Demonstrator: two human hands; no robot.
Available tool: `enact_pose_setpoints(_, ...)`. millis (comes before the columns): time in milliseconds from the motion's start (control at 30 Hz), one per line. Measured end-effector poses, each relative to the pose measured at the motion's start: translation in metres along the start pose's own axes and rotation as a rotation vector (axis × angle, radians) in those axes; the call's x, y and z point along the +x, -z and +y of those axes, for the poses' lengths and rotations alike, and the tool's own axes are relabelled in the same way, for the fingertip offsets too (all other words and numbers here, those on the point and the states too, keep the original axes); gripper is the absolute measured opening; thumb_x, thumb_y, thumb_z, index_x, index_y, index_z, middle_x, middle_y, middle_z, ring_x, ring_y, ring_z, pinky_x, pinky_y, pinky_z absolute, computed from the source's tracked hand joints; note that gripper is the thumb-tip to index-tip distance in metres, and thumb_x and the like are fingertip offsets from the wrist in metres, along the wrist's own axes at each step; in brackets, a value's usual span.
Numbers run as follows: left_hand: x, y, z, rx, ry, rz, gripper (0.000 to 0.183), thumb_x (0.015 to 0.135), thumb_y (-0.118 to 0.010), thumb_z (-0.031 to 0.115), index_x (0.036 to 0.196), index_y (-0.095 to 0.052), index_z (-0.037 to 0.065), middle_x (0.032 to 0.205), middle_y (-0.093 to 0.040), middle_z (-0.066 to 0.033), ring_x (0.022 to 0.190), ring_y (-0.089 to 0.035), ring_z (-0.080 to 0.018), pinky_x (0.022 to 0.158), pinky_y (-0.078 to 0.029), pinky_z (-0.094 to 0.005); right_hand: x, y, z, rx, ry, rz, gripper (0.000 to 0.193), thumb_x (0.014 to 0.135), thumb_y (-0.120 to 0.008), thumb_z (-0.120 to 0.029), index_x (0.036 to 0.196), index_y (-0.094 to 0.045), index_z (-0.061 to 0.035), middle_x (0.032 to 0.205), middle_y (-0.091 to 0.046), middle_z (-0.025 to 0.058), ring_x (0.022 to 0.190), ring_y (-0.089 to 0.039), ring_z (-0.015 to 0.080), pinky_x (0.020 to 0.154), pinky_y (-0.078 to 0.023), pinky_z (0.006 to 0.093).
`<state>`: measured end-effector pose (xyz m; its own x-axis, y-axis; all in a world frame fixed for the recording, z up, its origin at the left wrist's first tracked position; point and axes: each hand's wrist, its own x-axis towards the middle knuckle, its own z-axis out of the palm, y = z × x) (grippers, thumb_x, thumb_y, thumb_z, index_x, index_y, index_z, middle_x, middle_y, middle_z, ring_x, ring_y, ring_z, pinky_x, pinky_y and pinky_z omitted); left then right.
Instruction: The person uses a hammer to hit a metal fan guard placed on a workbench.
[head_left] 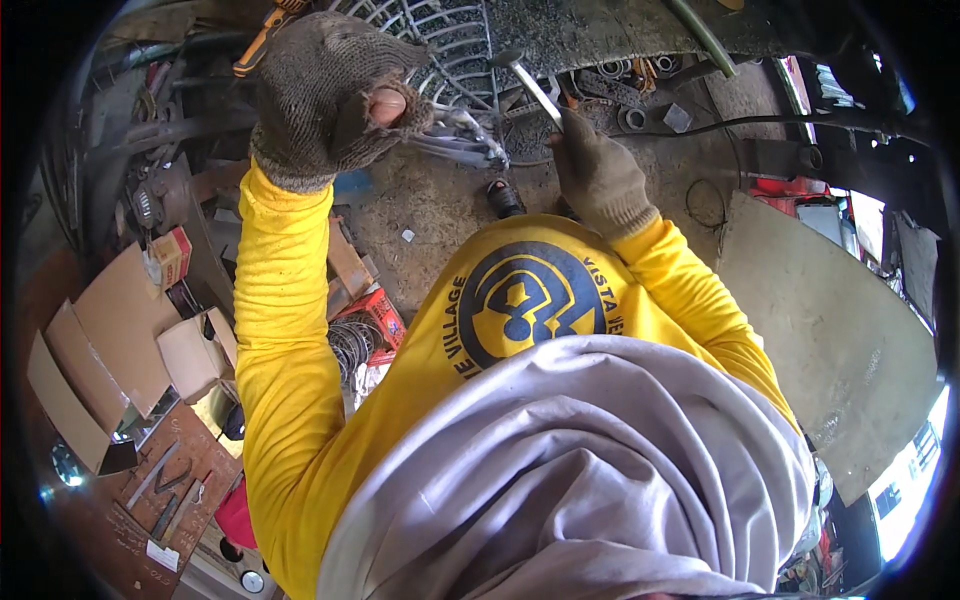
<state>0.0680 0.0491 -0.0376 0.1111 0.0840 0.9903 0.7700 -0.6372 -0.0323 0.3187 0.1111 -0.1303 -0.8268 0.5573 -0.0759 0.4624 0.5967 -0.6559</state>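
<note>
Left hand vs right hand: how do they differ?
- The left hand looks larger in the picture than the right hand.
- A bare fingertip shows through the left hand's glove; none shows on the right hand.
- The right hand grips a hammer; whatever the left hand may hold can't be made out.
Shared: both wear brownish knit gloves below yellow sleeves.
</note>
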Motion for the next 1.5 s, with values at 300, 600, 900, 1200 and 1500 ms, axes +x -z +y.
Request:
enact_pose_setpoints(300, 0.006, 0.005, 0.009, 0.030, 0.095, -0.091, 0.067, 0.098, -0.044, 0.063, 0.073, -0.075, 0.009, 0.066, -0.058, -0.0074, 0.064, -0.059, -0.0308, 0.062, -0.045, -0.0439, 0.002, 0.004, -0.005, 0.117, 0.071, 0.171, 0.038, 0.094, -0.066, -0.018, 0.131, -0.061, -0.0103, 0.090, -0.071, 0.0203, 0.083, -0.072, 0.0370, 0.070, -0.056, 0.0422)
enact_pose_setpoints(600, -0.002, 0.002, 0.003, -0.057, 0.108, -0.015, 0.066, 0.099, -0.043, 0.063, 0.076, -0.075, 0.010, 0.064, -0.056, -0.0065, 0.060, -0.057, -0.0285, 0.057, -0.043, -0.0423, 0.005, 0.006, -0.001, 0.131, 0.055, 0.153, 0.038, 0.095, -0.064, -0.020, 0.131, -0.060, -0.0071, 0.093, -0.070, 0.0222, 0.086, -0.071, 0.0405, 0.072, -0.056, 0.0431)
enact_pose_setpoints(900, 0.033, 0.065, 0.024, 0.302, 0.243, -0.755, 0.067, 0.100, -0.042, 0.063, 0.075, -0.075, 0.011, 0.064, -0.055, -0.0062, 0.059, -0.056, -0.0285, 0.056, -0.042, -0.0411, -0.010, 0.031, -0.018, 0.281, 0.111, 0.299, 0.039, 0.094, -0.065, -0.016, 0.133, -0.061, -0.0119, 0.092, -0.071, 0.0208, 0.083, -0.072, 0.0372, 0.070, -0.056, 0.0388)
enact_pose_setpoints(1200, 0.000, 0.003, 0.009, -0.041, 0.113, -0.010, 0.068, 0.101, -0.041, 0.061, 0.073, -0.075, 0.010, 0.065, -0.057, -0.0068, 0.062, -0.057, -0.0296, 0.061, -0.045, -0.0427, -0.015, 0.027, -0.013, 0.235, 0.030, 0.204, 0.046, 0.095, -0.063, -0.021, 0.139, -0.055, -0.0154, 0.088, -0.069, 0.0217, 0.083, -0.069, 0.0418, 0.071, -0.054, 0.0485)
enact_pose_setpoints(1500, 0.037, 0.069, 0.028, 0.225, 0.206, -0.849, 0.041, 0.095, -0.059, 0.049, 0.095, -0.078, 0.013, 0.082, -0.071, -0.0068, 0.077, -0.068, -0.0315, 0.072, -0.053, -0.0446, -0.013, 0.019, -0.004, 0.099, 0.081, 0.255, 0.047, 0.093, -0.066, -0.019, 0.139, -0.056, -0.0137, 0.085, -0.070, 0.0190, 0.076, -0.070, 0.0391, 0.064, -0.055, 0.0468)
